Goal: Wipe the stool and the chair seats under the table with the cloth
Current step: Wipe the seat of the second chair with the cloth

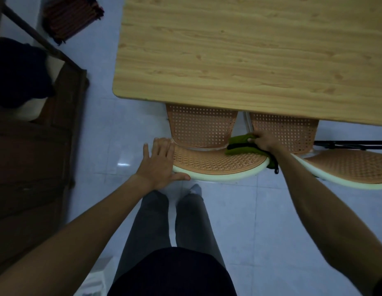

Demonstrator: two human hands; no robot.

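Two orange perforated chairs are pushed under the wooden table (239,60). The left chair's seat (200,127) and white-rimmed backrest (215,162) lie just in front of me. My left hand (159,162) rests flat on the left end of that backrest, thumb along the rim. My right hand (263,141) grips a green cloth (242,146) pressed on the backrest's right end, between the two chairs. The right chair's seat (288,131) and backrest (352,167) are beside it. No stool is in view.
Dark wooden furniture (31,157) stands along the left, with a dark bundle (19,71) on it. A striped mat (72,16) lies on the pale tiled floor (104,129) at top left. My legs (170,221) stand right behind the left chair.
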